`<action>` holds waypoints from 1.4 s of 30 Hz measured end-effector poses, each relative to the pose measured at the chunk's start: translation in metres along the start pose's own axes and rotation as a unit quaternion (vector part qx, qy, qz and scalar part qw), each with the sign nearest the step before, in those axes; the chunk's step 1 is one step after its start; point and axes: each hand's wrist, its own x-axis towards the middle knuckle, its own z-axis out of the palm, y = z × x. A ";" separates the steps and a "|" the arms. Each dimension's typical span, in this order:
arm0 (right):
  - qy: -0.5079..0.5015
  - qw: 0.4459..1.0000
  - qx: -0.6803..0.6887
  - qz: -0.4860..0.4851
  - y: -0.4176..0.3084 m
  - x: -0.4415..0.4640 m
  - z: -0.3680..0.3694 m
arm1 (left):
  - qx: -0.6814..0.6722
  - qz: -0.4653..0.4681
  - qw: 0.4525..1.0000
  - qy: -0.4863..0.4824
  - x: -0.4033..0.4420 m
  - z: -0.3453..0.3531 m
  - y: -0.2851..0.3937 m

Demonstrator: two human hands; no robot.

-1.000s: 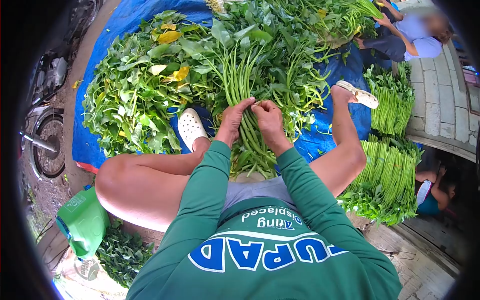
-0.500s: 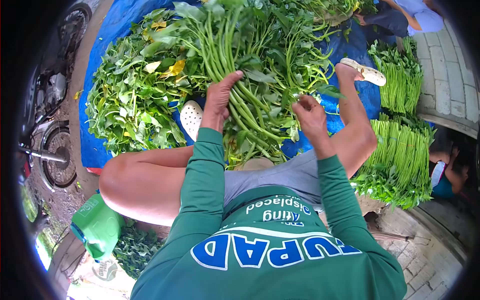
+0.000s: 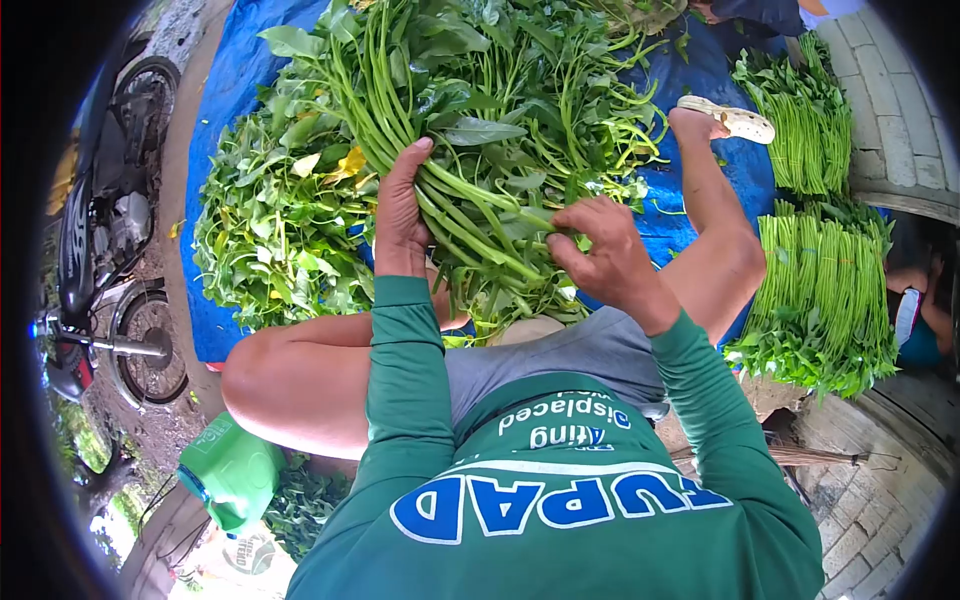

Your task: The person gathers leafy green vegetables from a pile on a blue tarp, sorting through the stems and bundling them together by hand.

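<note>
A bunch of long green stems with leaves (image 3: 385, 120) slants from upper left down to the middle. My left hand (image 3: 404, 205) is wrapped round its stems, thumb on top. At the cut ends on the right is my right hand (image 3: 605, 245), with fingers bent and pressed together at a stem end; what exactly they pinch is too small to make out. Under and beyond the bunch lies a heap of loose leafy stems (image 3: 530, 90). A second leafy heap with some yellow leaves (image 3: 285, 225) is at the left, on the blue tarp (image 3: 215, 140).
Stacked stem bundles (image 3: 825, 290) stand at the right, with more bundles (image 3: 800, 130) behind. A green plastic container (image 3: 235, 475) is at lower left, near a parked motorcycle (image 3: 130, 215). Parts of other people show at the upper right and right edges.
My left hand has carried the bunch to the left and tilted it. My right hand came off the bunch, moved right, then returned to the stem ends. The view has shifted slightly.
</note>
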 end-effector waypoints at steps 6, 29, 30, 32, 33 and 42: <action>-0.003 0.968 0.143 0.206 -0.035 -0.001 -0.002 | 0.018 0.084 0.994 0.063 0.001 0.012 -0.003; -0.090 0.987 0.040 -0.124 -0.029 0.048 -0.008 | -0.002 0.034 0.999 0.035 -0.023 0.025 0.036; -0.092 0.987 0.047 -0.125 -0.025 0.043 -0.008 | -0.011 0.031 0.999 0.033 -0.023 0.026 0.035; -0.118 0.989 0.046 -0.072 -0.032 0.021 -0.003 | 0.002 0.067 0.995 0.068 -0.010 0.007 0.031; -0.138 0.988 0.041 -0.054 -0.033 0.007 0.002 | 0.011 0.084 0.993 0.085 -0.005 -0.002 0.034; -0.224 0.968 -0.008 0.114 0.076 0.004 0.063 | 0.093 0.151 0.956 0.235 -0.007 -0.019 0.081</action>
